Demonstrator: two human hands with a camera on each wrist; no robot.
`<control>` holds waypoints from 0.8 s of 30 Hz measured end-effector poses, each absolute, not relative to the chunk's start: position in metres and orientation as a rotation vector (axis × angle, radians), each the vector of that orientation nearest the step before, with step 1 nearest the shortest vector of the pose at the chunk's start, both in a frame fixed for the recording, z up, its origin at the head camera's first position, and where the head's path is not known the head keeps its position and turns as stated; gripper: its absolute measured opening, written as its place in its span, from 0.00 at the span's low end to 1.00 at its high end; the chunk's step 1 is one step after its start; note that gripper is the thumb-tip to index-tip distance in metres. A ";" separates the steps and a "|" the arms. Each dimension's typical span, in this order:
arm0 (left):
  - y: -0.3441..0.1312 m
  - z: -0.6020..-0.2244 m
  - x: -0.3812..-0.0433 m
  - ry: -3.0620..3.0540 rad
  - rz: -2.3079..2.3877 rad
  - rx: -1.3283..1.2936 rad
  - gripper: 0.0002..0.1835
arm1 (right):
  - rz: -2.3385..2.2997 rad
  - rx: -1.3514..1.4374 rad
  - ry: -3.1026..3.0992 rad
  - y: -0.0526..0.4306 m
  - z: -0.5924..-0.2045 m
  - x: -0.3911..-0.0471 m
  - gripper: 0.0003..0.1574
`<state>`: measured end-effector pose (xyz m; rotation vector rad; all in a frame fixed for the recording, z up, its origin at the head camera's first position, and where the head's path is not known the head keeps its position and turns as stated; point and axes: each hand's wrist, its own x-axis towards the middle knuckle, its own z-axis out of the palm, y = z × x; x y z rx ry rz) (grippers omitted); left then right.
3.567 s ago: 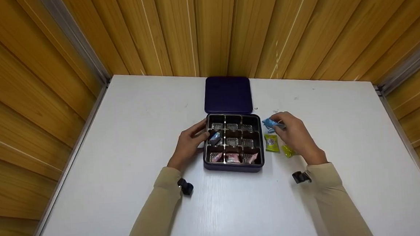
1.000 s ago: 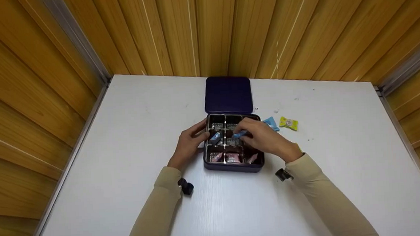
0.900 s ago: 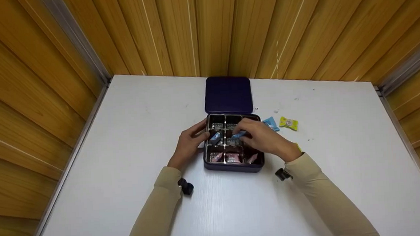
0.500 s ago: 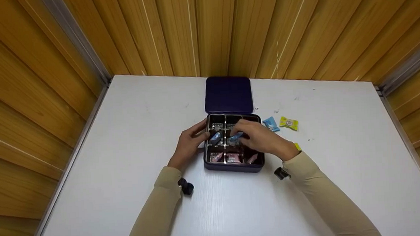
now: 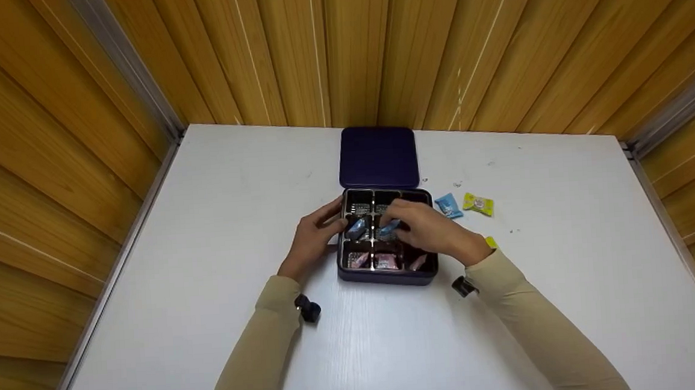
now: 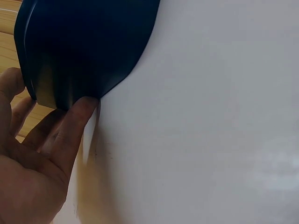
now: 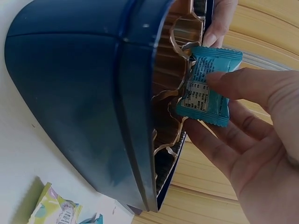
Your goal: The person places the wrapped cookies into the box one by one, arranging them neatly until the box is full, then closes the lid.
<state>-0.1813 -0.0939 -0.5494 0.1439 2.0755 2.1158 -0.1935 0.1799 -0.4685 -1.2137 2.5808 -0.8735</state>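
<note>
A dark blue square tin box (image 5: 387, 279) with a nine-compartment tray stands on the table. My left hand (image 5: 312, 239) grips its left side, thumb at the rim; the left wrist view shows fingers and thumb around the wall (image 6: 84, 51). My right hand (image 5: 437, 229) pinches a blue candy packet (image 7: 205, 88) between thumb and fingers, over the centre compartment. Another blue packet (image 5: 357, 228) lies in the middle-left compartment. Pink packets (image 5: 386, 261) lie in the front row. The right hand hides the right-hand compartments in part.
The dark blue lid (image 5: 378, 157) lies behind the box. To the right are a loose blue packet (image 5: 449, 205) and a yellow-green packet (image 5: 478, 204). Another yellow packet (image 5: 491, 242) peeks out beyond the right wrist. Wood-patterned walls (image 5: 363, 49) stand behind the table.
The right hand has carried a blue packet leftward from beside the box to the centre compartment. Over the last second the packet has dipped slightly. The left hand has stayed put.
</note>
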 end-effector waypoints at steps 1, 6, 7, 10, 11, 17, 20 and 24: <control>-0.094 -0.549 -0.181 2.077 2.114 0.139 0.30 | -0.871 -1.212 2.578 0.180 -0.469 -0.193 0.18; -0.093 -0.549 -0.181 2.090 2.109 0.123 0.30 | -0.872 -1.207 2.569 0.178 -0.468 -0.193 0.18; -0.093 -0.549 -0.181 2.091 2.111 0.121 0.30 | -0.872 -1.210 2.569 0.178 -0.468 -0.193 0.18; -0.093 -0.549 -0.181 2.087 2.117 0.117 0.30 | -0.864 -1.218 2.572 0.178 -0.469 -0.193 0.17; -0.093 -0.549 -0.181 2.088 2.115 0.118 0.30 | -0.860 -1.217 2.573 0.177 -0.469 -0.193 0.17; -0.093 -0.552 -0.182 2.083 2.112 0.139 0.30 | -0.842 -1.207 2.579 0.176 -0.469 -0.193 0.16; -0.093 -0.551 -0.182 2.080 2.117 0.134 0.30 | -0.843 -1.211 2.580 0.175 -0.469 -0.193 0.16; -0.093 -0.550 -0.181 2.061 2.132 0.119 0.30 | -0.842 -1.214 2.576 0.174 -0.470 -0.192 0.16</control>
